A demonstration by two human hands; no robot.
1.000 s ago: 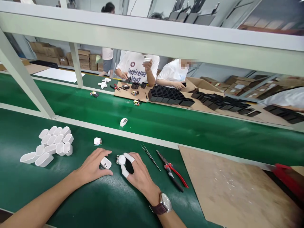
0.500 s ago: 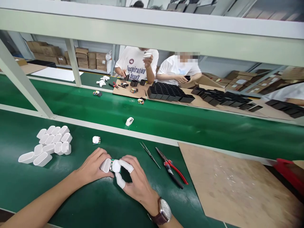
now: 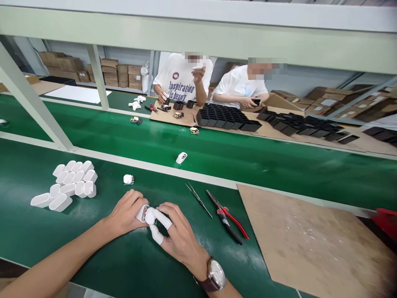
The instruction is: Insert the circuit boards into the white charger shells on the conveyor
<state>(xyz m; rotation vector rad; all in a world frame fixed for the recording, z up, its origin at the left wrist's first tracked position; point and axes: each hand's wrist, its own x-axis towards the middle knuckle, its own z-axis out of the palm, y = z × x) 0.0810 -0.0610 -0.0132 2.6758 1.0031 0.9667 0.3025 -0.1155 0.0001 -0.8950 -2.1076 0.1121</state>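
Observation:
My left hand is closed round a white plastic casing, its open end turned toward my right hand. White finger covers are on the thumb and forefinger of my right hand, which pinch a small green circuit board with a white blob on it. The board's near end sits at the casing's mouth, partly inside; how deep is hidden. A second white-topped circuit board lies just beyond my left hand. Several empty white casings stand in a cluster at the left.
Tweezers and red-and-black pliers lie right of my hands, beside a brown board. Beyond a pale rail, a green belt carries a white casing and circuit boards. Two people work opposite, near black casings.
The circuit board has moved left into the mouth of the white casing, my right fingers following it. The whole view has shifted slightly.

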